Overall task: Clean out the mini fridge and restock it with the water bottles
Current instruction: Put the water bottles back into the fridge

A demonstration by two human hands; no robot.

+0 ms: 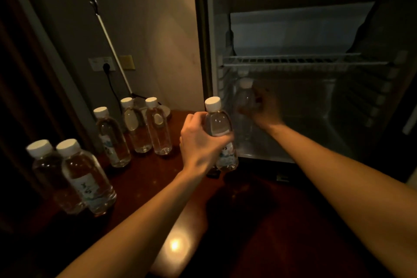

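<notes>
Left hand [200, 142] gripping labelled water bottle [220, 133], print unreadable. Right hand [264, 106] curled round second bottle [244, 106] inside mini fridge [293, 63].

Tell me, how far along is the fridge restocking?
Early in the restocking. The fridge stands open and looks emptied; whether it was wiped cannot be told. In hand: the right hand sets a first bottle in the lower compartment, under the wire shelf, while the left hand grips a second bottle at the opening. Left: five bottles wait on the table.
</notes>
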